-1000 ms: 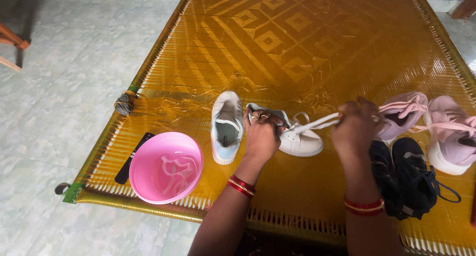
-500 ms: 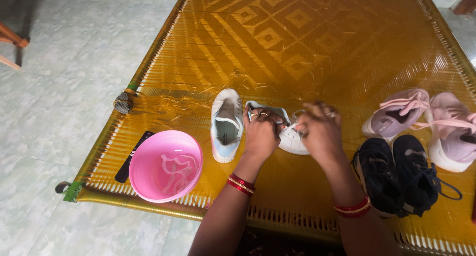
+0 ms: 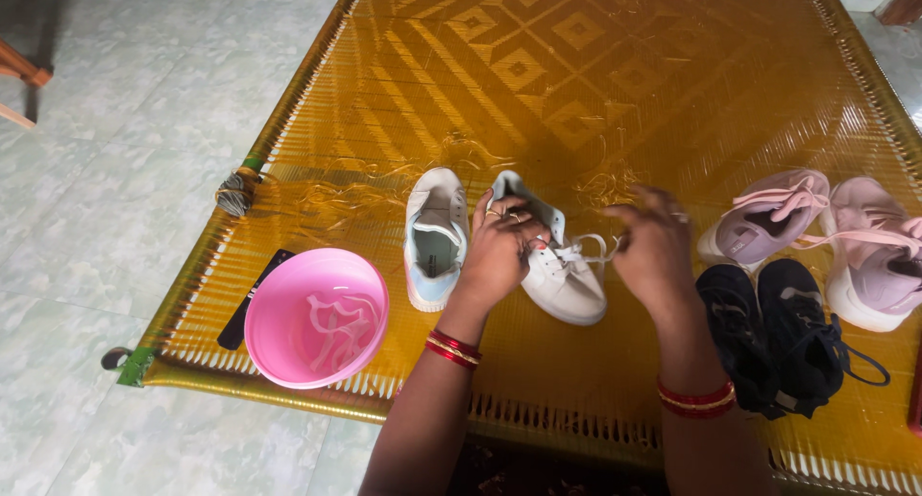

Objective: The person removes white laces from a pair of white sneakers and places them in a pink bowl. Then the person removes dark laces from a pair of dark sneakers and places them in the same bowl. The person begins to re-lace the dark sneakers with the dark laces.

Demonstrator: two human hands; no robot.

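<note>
My left hand [image 3: 501, 251] grips the heel end of a white sneaker [image 3: 562, 283] that lies on a woven yellow cot [image 3: 576, 83]. My right hand [image 3: 655, 249] pinches that shoe's white lace [image 3: 594, 251] just to the right of the shoe's tongue. A second white sneaker [image 3: 434, 232] with a pale blue insole lies just left of my left hand, untouched.
A pink bowl [image 3: 317, 315] holding a white lace sits at the cot's near left corner, beside a black flat object [image 3: 252, 299]. A pair of pink sneakers [image 3: 816, 232] and a pair of black sneakers [image 3: 778, 333] lie to the right. Tiled floor [image 3: 106, 169] lies left.
My right hand has moved left from near the pink sneakers back to the white sneaker, drawing the lace in. My left hand has stayed on the shoe.
</note>
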